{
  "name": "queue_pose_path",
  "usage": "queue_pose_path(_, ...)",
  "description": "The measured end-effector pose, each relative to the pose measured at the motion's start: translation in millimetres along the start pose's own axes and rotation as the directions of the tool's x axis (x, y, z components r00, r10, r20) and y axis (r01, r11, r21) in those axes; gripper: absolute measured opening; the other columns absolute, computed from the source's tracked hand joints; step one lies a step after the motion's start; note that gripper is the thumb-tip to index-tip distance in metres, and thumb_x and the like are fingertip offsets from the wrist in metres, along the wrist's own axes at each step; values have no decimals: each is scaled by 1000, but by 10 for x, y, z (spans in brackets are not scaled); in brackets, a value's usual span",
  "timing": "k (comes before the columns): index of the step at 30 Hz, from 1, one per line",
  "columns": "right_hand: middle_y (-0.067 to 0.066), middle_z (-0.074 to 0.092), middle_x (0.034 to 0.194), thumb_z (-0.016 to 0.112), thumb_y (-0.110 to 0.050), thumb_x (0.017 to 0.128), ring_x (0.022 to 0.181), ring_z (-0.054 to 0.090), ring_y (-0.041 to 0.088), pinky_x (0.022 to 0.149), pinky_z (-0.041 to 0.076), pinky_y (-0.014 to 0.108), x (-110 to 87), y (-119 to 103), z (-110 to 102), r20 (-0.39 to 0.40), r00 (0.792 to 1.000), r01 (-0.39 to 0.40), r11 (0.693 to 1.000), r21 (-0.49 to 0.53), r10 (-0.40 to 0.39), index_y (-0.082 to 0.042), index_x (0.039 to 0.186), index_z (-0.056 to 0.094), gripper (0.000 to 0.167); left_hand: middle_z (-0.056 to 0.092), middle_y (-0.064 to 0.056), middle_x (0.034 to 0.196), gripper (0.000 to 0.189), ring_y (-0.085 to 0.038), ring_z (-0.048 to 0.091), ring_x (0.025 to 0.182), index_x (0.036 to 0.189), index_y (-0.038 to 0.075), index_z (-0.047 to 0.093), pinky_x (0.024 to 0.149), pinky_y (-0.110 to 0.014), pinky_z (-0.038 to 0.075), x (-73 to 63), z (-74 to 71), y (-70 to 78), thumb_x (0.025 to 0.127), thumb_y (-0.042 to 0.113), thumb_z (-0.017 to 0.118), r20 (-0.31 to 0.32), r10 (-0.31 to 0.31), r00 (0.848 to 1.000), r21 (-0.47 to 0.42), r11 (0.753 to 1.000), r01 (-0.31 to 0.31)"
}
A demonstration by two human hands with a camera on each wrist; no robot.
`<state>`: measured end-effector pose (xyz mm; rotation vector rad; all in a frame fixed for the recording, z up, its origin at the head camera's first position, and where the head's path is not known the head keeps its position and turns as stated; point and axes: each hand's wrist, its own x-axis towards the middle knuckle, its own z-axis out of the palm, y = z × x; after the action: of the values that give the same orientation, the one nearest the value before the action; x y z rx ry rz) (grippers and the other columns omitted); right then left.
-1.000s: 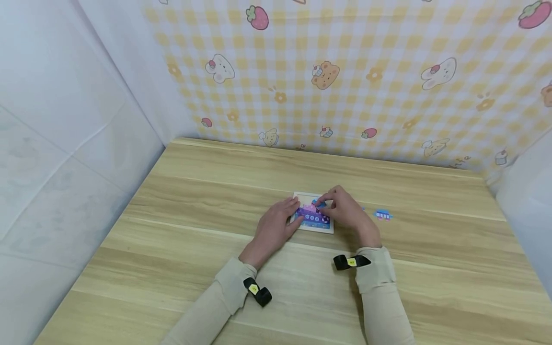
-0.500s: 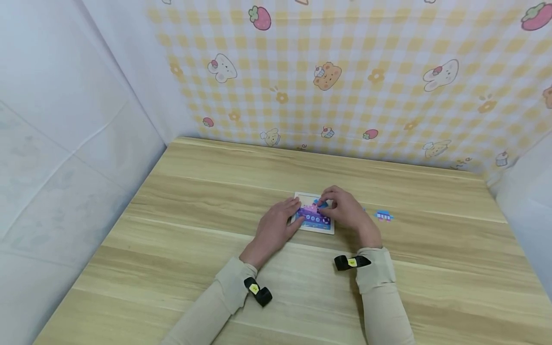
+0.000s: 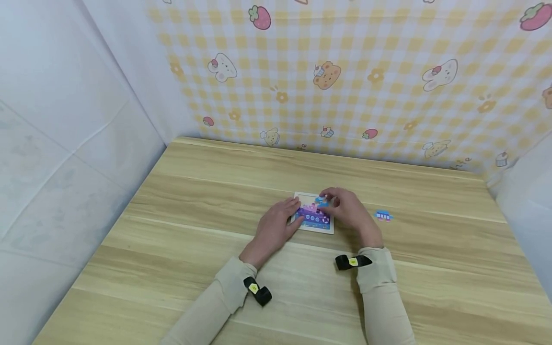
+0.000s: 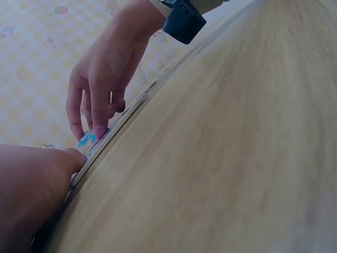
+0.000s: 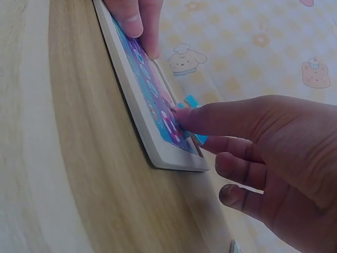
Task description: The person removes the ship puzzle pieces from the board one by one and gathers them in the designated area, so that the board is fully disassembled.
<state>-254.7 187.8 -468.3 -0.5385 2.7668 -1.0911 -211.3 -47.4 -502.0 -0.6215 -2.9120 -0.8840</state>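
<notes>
A small jigsaw puzzle board point(image 3: 313, 231) with a pale frame lies on the table, showing a purple and pink ship on blue water. My left hand point(image 3: 277, 224) rests on its left side, fingers and thumb extended over the frame and picture. Above the board's upper right part, my right hand point(image 3: 348, 209) pinches a blue puzzle piece point(image 5: 191, 101) between thumb and fingers. That piece looks tilted off the board in the right wrist view, and the fingers partly hide it. From the left wrist view, the blue piece point(image 4: 87, 138) shows beneath the right fingertips.
Another blue and purple puzzle piece point(image 3: 384, 215) lies loose on the wooden table point(image 3: 431, 268), right of the right hand. Behind the table's far edge hangs a yellow checked cloth point(image 3: 284, 110). A white wall point(image 3: 43, 167) stands on the left.
My right hand has shifted slightly to the right, and its fingers have spread a little, baring more of the blue piece. The left hand stays on the board.
</notes>
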Motion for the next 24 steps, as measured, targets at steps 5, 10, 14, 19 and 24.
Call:
queue_pose_path(5,10,72,107,70,-13,100,91,63,24,84,55,40,-35,17,-36,1,1000,-17,999,27,17,-9,128,71,29,51,-4,155,52,-22,43,147,146,6,57,124,-39,31,-6,-7,22,106,39,59,1,8,1000,1,1000,-8)
queue_pose_path(10,10,73,104,68,-17,102,90,67,24,87,57,44,-69,45,-70,-25,999,-40,997,58,41,-7,128,68,28,51,-3,155,53,-21,43,147,147,6,57,124,-38,31,-8,0,31,106,39,59,-6,12,1000,10,1000,-12)
queue_pose_path(14,9,74,103,68,-20,102,89,67,22,85,57,40,-93,53,-96,-47,998,-39,996,86,43,-8,122,71,24,50,-3,156,53,-22,43,147,147,6,56,125,-38,31,-8,-4,39,105,39,59,-8,14,1000,-1,1000,-14)
queue_pose_path(19,9,74,102,67,-24,103,81,62,23,67,52,28,-183,51,-199,-148,986,-55,988,146,77,-9,128,71,29,51,-4,155,52,-22,44,147,147,6,57,124,-39,31,-17,-16,35,105,38,60,-12,17,1000,-8,1000,-17)
queue_pose_path(24,17,74,105,68,-27,103,80,62,19,61,51,21,-412,152,-441,-275,950,-100,977,188,150,-1,130,69,38,49,-3,157,54,-23,42,148,148,6,55,125,-39,30,-35,-33,28,106,40,59,1,-4,1000,-15,1000,4)
